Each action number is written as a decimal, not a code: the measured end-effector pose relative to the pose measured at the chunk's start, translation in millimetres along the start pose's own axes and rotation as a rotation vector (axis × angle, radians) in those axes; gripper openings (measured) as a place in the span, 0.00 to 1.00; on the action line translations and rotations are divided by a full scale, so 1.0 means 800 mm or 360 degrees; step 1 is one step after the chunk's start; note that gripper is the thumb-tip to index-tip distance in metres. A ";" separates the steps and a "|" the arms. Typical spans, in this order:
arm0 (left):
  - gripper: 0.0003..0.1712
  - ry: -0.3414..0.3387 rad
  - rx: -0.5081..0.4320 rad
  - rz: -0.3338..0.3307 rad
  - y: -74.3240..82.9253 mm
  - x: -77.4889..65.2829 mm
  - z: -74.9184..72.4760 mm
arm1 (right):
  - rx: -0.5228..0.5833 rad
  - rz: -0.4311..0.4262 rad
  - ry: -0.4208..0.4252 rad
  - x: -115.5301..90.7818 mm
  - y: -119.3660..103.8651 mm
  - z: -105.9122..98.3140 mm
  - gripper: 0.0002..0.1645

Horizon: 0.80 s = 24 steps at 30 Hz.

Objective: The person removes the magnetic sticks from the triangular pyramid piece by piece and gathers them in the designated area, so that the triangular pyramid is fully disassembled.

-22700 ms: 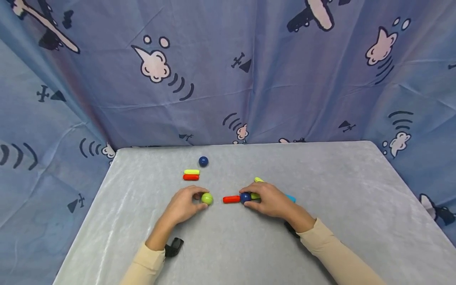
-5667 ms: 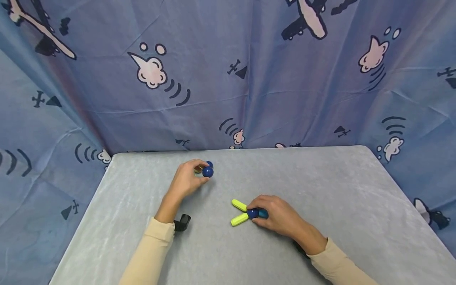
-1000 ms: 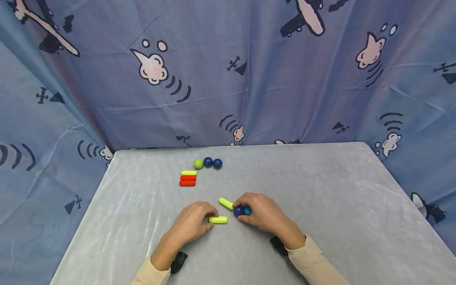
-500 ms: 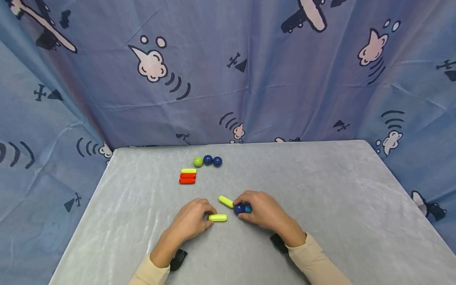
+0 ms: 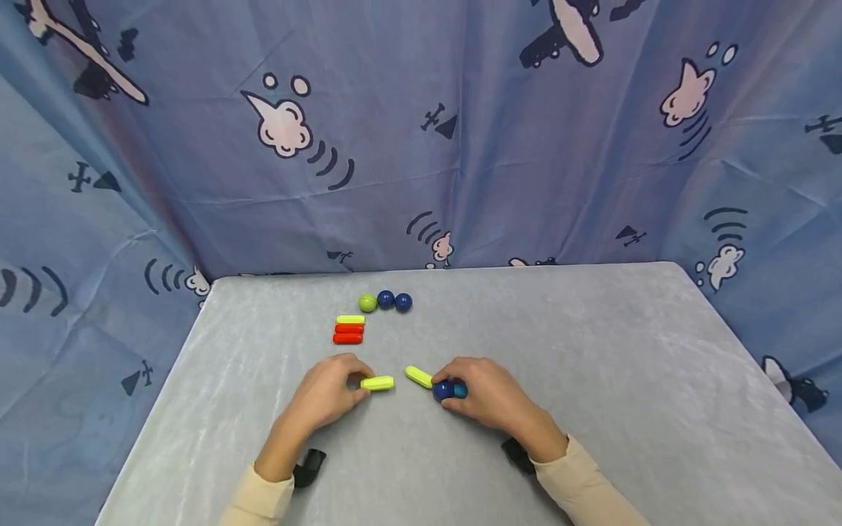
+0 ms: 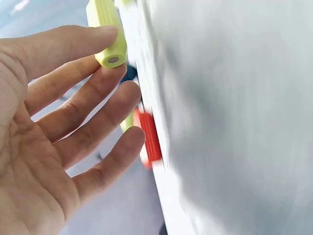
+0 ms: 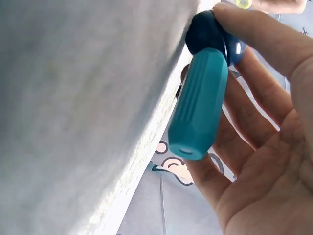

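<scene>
Rod [image 5: 378,383], I see, is pinched near one end by the left hand [image 5: 326,391], so its yellow tip points free, apart from the blue ball [image 5: 444,391]. The right hand [image 5: 488,391] pinches that ball, seemingly to steady it, a teal rod [image 7: 200,107] touching it.

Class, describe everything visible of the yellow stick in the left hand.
The yellow stick is short, straight, ridged and plastic-looking, with a round grey disc in one end. The left hand pinches it near that end. Its free end points toward the right hand; contact with the tabletop is unclear.
</scene>
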State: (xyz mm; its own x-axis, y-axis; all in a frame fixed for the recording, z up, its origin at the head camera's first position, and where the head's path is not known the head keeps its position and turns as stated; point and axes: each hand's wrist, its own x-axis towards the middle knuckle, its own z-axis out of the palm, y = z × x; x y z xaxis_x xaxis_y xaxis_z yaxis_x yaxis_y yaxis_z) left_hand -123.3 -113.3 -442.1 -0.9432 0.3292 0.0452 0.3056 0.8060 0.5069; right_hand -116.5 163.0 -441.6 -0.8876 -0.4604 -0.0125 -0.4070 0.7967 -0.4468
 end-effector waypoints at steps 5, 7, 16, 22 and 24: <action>0.11 0.0017 0.0017 -0.0074 -0.034 0.015 -0.022 | -0.0034 -0.0093 0.0010 0.003 0.005 -0.002 0.20; 0.11 0.0019 0.0033 -0.0081 -0.045 0.021 -0.028 | -0.0062 -0.0138 0.0025 0.004 0.007 -0.003 0.20; 0.09 -0.0030 0.0092 -0.0202 -0.075 0.028 -0.031 | -0.0054 -0.0142 -0.0005 -0.002 0.009 0.007 0.20; 0.09 0.0043 0.0084 -0.0183 -0.078 0.037 -0.030 | -0.0055 -0.0157 0.0031 0.001 0.008 0.002 0.20; 0.09 0.0064 0.0085 -0.0176 -0.078 0.041 -0.031 | -0.0060 -0.0158 0.0034 0.002 0.009 0.000 0.20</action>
State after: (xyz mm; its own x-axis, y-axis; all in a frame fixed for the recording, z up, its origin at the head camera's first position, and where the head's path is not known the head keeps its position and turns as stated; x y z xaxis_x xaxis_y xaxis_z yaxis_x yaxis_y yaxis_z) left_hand -176.3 -165.0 -450.8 -0.9757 0.2177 0.0268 0.2050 0.8617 0.4642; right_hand -120.4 168.0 -444.7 -0.8466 -0.5299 0.0494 -0.5008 0.7617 -0.4111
